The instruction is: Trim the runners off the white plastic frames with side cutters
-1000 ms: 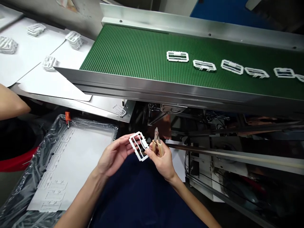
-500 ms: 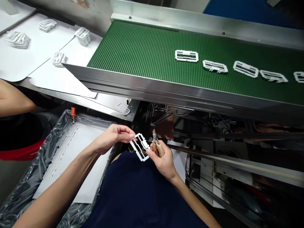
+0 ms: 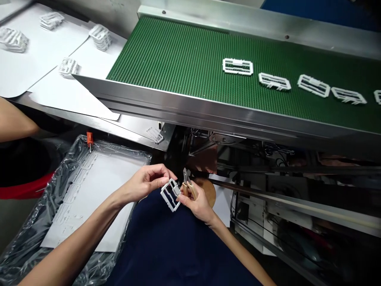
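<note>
Above my lap, my left hand [image 3: 150, 183] pinches the upper corner of a white plastic frame [image 3: 166, 198] with crossbars. My right hand [image 3: 200, 204] grips a pair of nippers [image 3: 190, 190] with tan handles, jaws pointing up and away. The thumb of that hand also touches the right edge of the white frame. The nippers' jaws sit just above and right of the frame, apart from it. Several similar white frames [image 3: 238, 67] lie in a row on the green conveyor belt [image 3: 172, 55] ahead.
Stacks of white frames [image 3: 101, 37] stand on paper-covered tabletop at the left. A plastic-lined bin [image 3: 68, 159] holding a white sheet [image 3: 110, 198] with thin pieces is at my left, an orange clamp [image 3: 89, 138] on its rim. Another person's arm [image 3: 16, 119] shows at the left edge.
Both hands have shifted slightly left and down with the white frame, which has turned a little. The nippers moved left with my right hand. The camera view has shifted slightly.
</note>
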Available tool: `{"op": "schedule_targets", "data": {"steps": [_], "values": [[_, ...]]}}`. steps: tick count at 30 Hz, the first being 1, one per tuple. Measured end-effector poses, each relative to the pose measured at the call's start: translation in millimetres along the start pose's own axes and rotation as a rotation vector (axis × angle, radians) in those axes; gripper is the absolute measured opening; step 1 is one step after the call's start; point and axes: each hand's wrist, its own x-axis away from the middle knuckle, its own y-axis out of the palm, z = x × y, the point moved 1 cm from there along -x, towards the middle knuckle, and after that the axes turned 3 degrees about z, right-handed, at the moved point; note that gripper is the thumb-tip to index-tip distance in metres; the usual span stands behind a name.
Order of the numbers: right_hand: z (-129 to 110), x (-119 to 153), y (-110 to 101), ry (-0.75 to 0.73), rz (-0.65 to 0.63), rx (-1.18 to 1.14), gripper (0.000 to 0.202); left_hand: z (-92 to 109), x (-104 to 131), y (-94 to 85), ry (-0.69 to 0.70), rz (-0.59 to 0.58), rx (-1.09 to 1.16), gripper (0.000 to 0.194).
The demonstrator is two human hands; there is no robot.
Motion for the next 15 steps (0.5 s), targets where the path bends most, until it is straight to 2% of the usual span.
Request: {"op": "schedule_targets", "data": {"steps": [3,7,11,15], "values": [[-3.2,7.9,-1.1,0.012,-0.025,0.178,0.022,-2.7,17.1,5.9,-0.025,-0.005,-0.115,0.018],[-34.2,15.6,-19.6,-0.025,-0.013,0.507,0.023,-1.4,34.5,11.1,-0.065,0.025,-0.264,0.020],[-75.5,17.4,-39.3,-0.165,-0.152,0.890,0.037,2.1,35.7,11.5,-0.075,0.003,-0.318,0.021],[-102.0,20.5,-41.0,-0.230,-0.261,1.198,0.034,6.6,32.4,12.4,-0.073,-0.040,-0.385,0.022]]}}
